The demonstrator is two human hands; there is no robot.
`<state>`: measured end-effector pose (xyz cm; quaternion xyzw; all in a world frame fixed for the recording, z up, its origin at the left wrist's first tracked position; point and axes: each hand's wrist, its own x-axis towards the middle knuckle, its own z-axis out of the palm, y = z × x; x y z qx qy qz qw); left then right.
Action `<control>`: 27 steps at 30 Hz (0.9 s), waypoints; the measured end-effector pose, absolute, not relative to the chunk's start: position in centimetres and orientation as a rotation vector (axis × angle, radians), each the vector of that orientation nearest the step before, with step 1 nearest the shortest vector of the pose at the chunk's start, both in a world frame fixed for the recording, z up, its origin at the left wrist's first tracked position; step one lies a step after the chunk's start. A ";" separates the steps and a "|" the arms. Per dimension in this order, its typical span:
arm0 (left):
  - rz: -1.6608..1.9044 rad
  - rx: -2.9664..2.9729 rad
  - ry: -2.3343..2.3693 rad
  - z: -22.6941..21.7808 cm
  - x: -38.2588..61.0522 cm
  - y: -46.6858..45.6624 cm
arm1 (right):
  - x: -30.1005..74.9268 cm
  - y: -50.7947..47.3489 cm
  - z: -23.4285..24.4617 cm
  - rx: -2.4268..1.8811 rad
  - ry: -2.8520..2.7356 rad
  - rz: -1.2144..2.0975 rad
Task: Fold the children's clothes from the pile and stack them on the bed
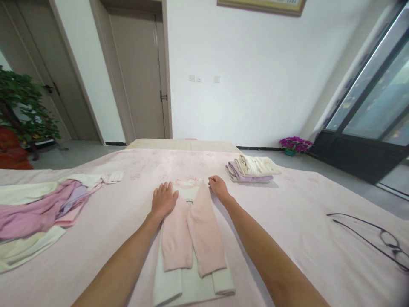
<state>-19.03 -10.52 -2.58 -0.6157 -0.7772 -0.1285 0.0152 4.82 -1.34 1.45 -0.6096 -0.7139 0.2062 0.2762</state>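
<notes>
A small long-sleeved top (206, 230), white with pale pink sleeves, lies on the pink-patterned bedspread in front of me. Both sleeves are folded down over its body, side by side, with the neckline at the far end. My left hand (164, 199) rests on its left shoulder, fingers stretched out and laid flat. At the right shoulder is my right hand (218, 187), its fingers curled in close to the fabric edge. Whatever its fingertips hold, if anything, is hidden.
Folded clothes (252, 168) in cream and lilac form a stack at the far right. Loose pink, lilac and white garments (35, 209) lie heaped on the left. Black-framed glasses (367, 221) rest on the bedspread (287, 238) at right. Doors and a white wall stand beyond.
</notes>
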 end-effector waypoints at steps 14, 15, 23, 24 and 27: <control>-1.227 -1.867 -2.482 -1.9 -22.1 -13.2 | 6.7 -6.9 -1.2 -1.354 -2.106 0.309; -1.279 -1.881 -2.468 -2.0 -22.2 -14.0 | 6.8 -6.9 -1.1 -1.317 -2.099 0.285; -0.550 -2.591 -1.825 -1.3 -20.2 -21.0 | 5.2 -9.4 0.4 -1.149 -2.518 0.048; -0.451 -2.622 -1.777 -1.0 -20.0 -21.9 | 5.1 -9.7 0.6 -1.166 -2.548 0.040; -0.337 -2.649 -1.693 0.1 -19.8 -23.9 | 5.4 -11.0 1.3 -1.150 -2.606 0.030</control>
